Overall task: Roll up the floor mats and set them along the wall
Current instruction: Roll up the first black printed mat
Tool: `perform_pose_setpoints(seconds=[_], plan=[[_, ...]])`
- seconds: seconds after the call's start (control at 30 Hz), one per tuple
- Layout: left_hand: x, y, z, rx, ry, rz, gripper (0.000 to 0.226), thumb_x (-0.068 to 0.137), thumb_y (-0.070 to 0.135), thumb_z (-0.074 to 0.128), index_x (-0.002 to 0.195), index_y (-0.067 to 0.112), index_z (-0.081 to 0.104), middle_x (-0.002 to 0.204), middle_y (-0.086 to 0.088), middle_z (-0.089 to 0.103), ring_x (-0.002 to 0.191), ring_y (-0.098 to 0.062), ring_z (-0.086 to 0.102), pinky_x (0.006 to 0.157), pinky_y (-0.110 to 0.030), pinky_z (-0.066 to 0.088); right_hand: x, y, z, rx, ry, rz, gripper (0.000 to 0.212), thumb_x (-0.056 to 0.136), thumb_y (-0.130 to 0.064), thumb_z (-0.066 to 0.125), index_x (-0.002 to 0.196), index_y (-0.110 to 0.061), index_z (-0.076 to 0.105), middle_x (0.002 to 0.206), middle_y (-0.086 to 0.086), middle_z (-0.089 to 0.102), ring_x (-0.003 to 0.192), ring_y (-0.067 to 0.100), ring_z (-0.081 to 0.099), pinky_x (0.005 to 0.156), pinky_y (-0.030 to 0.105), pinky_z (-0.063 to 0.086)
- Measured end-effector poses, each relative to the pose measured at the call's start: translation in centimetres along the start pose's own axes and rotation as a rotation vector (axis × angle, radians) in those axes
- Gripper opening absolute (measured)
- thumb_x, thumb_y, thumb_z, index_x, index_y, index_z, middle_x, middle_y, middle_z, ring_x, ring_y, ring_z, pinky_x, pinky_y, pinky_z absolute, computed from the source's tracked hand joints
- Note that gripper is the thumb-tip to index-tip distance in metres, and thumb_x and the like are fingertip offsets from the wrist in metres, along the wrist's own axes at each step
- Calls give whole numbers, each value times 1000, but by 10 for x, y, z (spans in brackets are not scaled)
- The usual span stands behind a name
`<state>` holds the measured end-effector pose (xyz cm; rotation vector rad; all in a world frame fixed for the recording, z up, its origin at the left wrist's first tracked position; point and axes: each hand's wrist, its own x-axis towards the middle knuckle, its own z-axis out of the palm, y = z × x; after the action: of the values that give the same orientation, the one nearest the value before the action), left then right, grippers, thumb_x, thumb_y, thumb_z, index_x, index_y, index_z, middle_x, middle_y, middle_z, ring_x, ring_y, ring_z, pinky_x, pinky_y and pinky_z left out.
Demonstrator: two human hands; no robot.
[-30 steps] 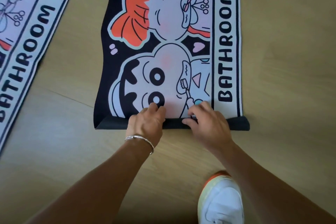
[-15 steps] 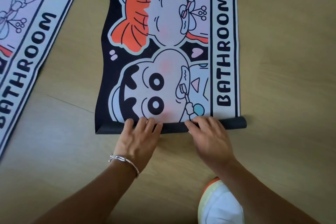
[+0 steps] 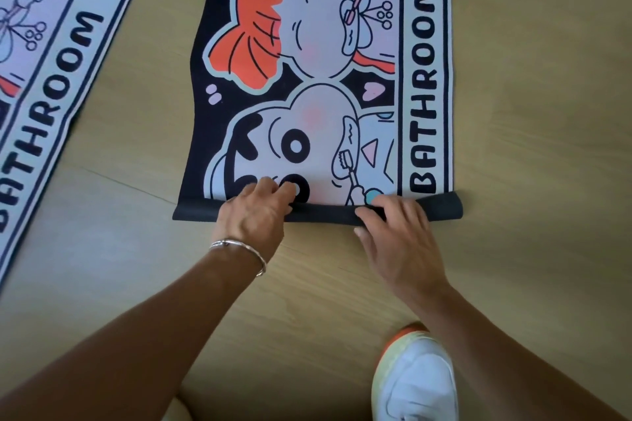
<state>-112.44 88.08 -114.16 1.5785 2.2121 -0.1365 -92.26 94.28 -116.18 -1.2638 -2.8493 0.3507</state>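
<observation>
I see the cartoon-printed, black-bordered bathroom floor mat [image 3: 307, 96] flat on the pale wooden floor [image 3: 547, 147], its long axis pointing straight away from me. Its near end is a thin black roll [image 3: 325, 214] lying crosswise. My left hand [image 3: 254, 215] and right hand [image 3: 400, 236] both curl their fingers over that roll, gripping it.

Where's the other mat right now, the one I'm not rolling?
Head view: the second mat lies flat at the far left, cut off by the frame edge, left of the mat being rolled, with bare wooden floor between them.
</observation>
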Motion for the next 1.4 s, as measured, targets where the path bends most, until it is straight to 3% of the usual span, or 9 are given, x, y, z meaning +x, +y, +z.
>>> perform_pose_setpoints(seconds=[0.13,0.27,0.37,0.5,0.67,0.93,1.17,1.27,1.4], plan=[[-1,-5,6,37,80,71,31,83,0,57,110,17,60,100,-6,53,91,-26,52,59,-33,39,0,7,2,33,-51,-25,34,79,-12,73,112,-8,68,109,10,62,105,30,54,90,41,49],[-15,-21,14,146,60,273,47,67,0,70,112,9,61,104,-12,58,90,-32,56,76,-46,52,7,7,5,24,-15,-3,35,72,2,76,105,-8,71,104,10,60,101,31,55,91,43,47],[-14,-27,12,172,53,302,62,56,-7,76,115,9,63,102,-13,61,83,-33,60,63,-45,56,9,8,2,63,-40,15,35,75,-2,76,108,-11,71,97,6,64,90,28,57,80,39,50],[3,-25,-1,40,-16,192,55,88,1,51,135,28,48,118,1,56,100,-23,55,71,-37,54,23,10,-12,90,-123,27,29,85,-9,69,113,-15,69,96,5,69,83,26,60,70,35,51],[-2,-32,-9,58,-214,210,46,99,19,40,138,43,38,113,9,54,97,-14,57,78,-25,46,26,12,-31,185,-361,51,33,99,-24,47,131,-27,56,121,-4,62,110,16,54,94,30,43],[-18,-25,9,-36,-85,117,36,95,15,50,126,34,56,104,3,52,94,-19,54,57,-30,40,10,-8,-13,78,-195,10,36,74,5,64,106,-11,69,97,6,61,91,25,56,84,37,47],[-23,-4,0,78,-83,110,34,91,6,39,120,24,44,106,3,47,94,-16,45,72,-29,40,-2,-19,-4,66,-128,-30,30,71,1,64,100,-6,69,93,7,66,91,28,59,81,37,52],[-36,6,2,174,-116,178,30,91,12,35,120,18,42,117,-1,41,103,-18,43,89,-32,41,10,-20,-9,69,-234,20,31,75,-3,64,104,-10,70,95,6,67,94,28,60,78,36,51],[-39,4,4,193,-155,130,23,96,24,42,118,18,45,112,0,42,98,-17,46,83,-30,45,35,-17,-24,120,-376,81,39,89,-18,47,126,-24,60,118,-4,62,111,17,52,93,30,42]])
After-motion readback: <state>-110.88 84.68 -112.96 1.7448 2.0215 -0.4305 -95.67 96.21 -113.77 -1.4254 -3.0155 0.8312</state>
